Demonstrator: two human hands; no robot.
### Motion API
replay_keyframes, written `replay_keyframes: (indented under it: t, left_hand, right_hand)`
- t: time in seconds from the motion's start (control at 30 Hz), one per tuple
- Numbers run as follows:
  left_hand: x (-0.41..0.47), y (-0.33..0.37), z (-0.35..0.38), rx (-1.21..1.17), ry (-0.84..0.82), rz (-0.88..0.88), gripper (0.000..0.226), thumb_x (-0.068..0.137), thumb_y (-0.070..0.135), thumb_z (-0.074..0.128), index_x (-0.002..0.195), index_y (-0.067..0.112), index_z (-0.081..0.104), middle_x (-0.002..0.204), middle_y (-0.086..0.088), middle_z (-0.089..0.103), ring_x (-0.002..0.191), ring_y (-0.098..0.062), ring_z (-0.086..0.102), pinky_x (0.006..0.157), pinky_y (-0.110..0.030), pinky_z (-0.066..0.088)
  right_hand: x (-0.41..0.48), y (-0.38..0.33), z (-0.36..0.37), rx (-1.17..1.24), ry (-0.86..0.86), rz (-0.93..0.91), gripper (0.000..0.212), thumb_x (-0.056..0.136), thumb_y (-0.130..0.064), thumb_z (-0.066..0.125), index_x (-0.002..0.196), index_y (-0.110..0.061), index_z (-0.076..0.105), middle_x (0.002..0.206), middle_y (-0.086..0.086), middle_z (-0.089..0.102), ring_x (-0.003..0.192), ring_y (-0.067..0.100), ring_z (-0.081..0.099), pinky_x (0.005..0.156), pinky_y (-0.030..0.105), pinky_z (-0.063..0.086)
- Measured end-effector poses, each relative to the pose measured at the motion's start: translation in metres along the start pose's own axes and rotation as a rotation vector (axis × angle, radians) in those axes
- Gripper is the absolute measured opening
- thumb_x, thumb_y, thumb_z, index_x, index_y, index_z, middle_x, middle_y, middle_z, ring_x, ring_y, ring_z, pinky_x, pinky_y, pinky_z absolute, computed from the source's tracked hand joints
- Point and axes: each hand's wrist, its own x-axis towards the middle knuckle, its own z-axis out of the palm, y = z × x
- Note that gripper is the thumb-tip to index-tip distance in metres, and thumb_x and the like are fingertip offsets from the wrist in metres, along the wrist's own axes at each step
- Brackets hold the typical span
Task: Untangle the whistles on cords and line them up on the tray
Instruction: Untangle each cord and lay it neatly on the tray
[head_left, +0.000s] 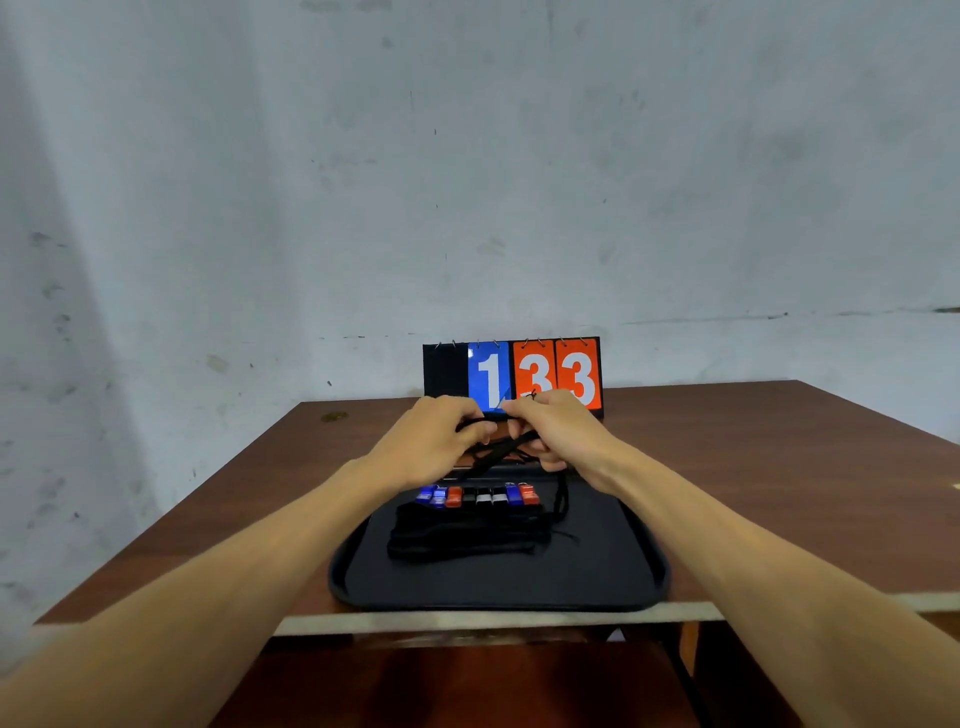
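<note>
A black tray (613, 566) lies at the near edge of the wooden table. Several whistles (480, 496), blue, red and black, sit side by side in a row across its far part, their black cords (462, 540) bunched toward me. Above the tray's far rim my left hand (434, 441) and my right hand (558, 434) are close together, both pinching a tangle of black cord (501, 449). One strand (562, 499) hangs from my right hand down onto the tray. Any whistle on the held cord is hidden by my fingers.
A flip scoreboard (511, 376) showing 1 and 33 stands behind my hands, near the table's far edge. The brown table (779, 467) extends to both sides of the tray. A grey wall (467, 182) rises behind it.
</note>
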Motion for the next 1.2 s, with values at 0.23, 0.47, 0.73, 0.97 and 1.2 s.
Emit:
replay_keyframes:
  t: [0.23,0.47,0.73,0.97,1.2]
  left_hand:
    - [-0.014,-0.029,0.001,-0.369,0.141,-0.151,0.009,0.088,0.020,0.064,0.096,0.020,0.069,0.090,0.003,0.070,0.083,-0.009,0.064,0.073,-0.018,0.046]
    - [-0.036,-0.046,0.005,-0.794,0.042,-0.293,0.019,0.091,0.019,0.060,0.096,0.006,0.072,0.104,-0.008,0.073,0.102,-0.018,0.065,0.091,-0.033,0.049]
    - [-0.039,-0.055,0.019,-1.073,-0.037,-0.387,0.025,0.093,0.012,0.056,0.072,0.011,0.069,0.105,-0.016,0.068,0.093,-0.031,0.065,0.089,-0.034,0.055]
    - [-0.038,-0.073,0.037,-0.552,-0.036,-0.352,0.012,0.092,0.013,0.058,0.093,0.014,0.070,0.090,-0.006,0.068,0.067,-0.012,0.062,0.072,-0.024,0.056]
    - [-0.048,-0.089,0.054,-0.031,-0.005,-0.196,0.017,0.088,0.015,0.064,0.103,0.016,0.073,0.087,0.008,0.056,0.074,-0.003,0.056,0.064,-0.010,0.040]
  right_hand:
    - [-0.006,0.017,-0.007,0.197,-0.014,0.047,0.030,0.096,-0.027,0.048,0.071,-0.011,0.054,0.049,-0.001,0.037,0.040,0.009,0.026,0.040,0.020,0.023]
    - [-0.014,0.035,-0.009,0.099,-0.035,0.107,0.029,0.096,-0.028,0.050,0.073,-0.012,0.056,0.050,-0.003,0.042,0.041,0.008,0.029,0.040,0.018,0.024]
    - [-0.008,0.057,-0.003,0.029,-0.085,0.155,0.030,0.097,-0.029,0.047,0.071,-0.015,0.054,0.052,-0.002,0.041,0.042,0.009,0.027,0.039,0.020,0.020]
    - [-0.003,0.081,-0.004,-0.157,-0.133,0.143,0.036,0.098,-0.033,0.048,0.073,-0.010,0.060,0.052,-0.003,0.044,0.040,0.008,0.030,0.041,0.022,0.022]
    - [-0.011,0.092,-0.006,-0.252,-0.201,0.075,0.032,0.097,-0.033,0.049,0.077,-0.011,0.061,0.063,0.000,0.056,0.046,0.006,0.039,0.044,0.019,0.031]
